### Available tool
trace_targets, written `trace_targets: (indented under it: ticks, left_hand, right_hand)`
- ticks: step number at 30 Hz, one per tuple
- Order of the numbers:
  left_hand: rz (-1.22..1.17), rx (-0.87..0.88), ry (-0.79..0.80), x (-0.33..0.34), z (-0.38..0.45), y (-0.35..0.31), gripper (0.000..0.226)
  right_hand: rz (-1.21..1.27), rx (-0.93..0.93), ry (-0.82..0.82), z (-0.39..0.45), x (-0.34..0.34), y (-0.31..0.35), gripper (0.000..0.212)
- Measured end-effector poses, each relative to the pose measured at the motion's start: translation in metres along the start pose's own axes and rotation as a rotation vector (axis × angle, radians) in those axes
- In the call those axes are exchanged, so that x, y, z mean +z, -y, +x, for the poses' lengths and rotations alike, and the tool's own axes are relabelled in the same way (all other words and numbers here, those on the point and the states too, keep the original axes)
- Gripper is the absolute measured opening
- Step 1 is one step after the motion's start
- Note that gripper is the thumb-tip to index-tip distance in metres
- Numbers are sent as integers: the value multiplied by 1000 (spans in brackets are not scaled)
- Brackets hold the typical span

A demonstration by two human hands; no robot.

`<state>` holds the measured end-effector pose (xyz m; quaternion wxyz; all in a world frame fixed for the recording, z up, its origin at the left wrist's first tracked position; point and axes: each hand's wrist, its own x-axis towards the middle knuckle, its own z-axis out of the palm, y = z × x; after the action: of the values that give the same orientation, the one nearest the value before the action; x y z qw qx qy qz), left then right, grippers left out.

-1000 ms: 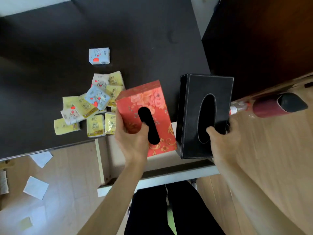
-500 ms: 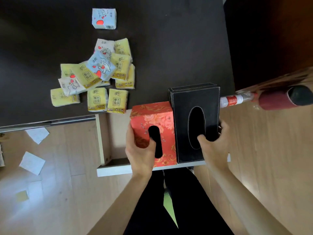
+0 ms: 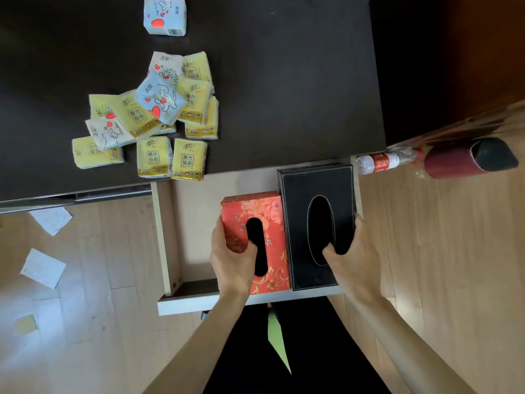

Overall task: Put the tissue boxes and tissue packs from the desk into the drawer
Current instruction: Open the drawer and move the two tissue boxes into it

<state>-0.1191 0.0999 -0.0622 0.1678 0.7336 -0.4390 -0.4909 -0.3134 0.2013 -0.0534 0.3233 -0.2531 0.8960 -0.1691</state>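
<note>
My left hand [image 3: 233, 260] grips a red floral tissue box [image 3: 270, 223], thumb in its dark slot. My right hand [image 3: 352, 251] grips a black leather tissue box [image 3: 315, 183], thumb in its oval opening. Both boxes sit side by side inside the open light-wood drawer [image 3: 193, 211], at its right half, the black one against the right wall. On the dark desk [image 3: 284, 81] lies a pile of several yellow and white tissue packs [image 3: 159, 118], and one white-blue pack [image 3: 164, 17] lies apart farther back.
The drawer's white front panel [image 3: 184, 305] juts toward my legs. A bottle [image 3: 380, 163] and a dark red cylinder [image 3: 466, 157] lie right of the desk. Paper scraps [image 3: 42, 268] are scattered on the wooden floor at left.
Both hands have carried the red and black boxes down from above the desk edge into the drawer, where they now sit side by side.
</note>
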Motion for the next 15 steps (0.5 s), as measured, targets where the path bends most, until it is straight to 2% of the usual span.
trace_targets:
  ticks: [5,8,11,15]
  left_hand:
    - [79,-108,-9,10,16,10,75]
    - [101,-135,-8,9,25,15,76]
    - [136,-117,26,5,27,19,76]
    - [282,-29,128,-13,49,9,98]
  right_hand:
    - [-143,-19,86,13,17,-6,86]
    - [-257,-89,120,15,23,-2,89]
    - [-346,-232,87,16,23,3,95]
    - [-350,-396,15,46,19,22,94]
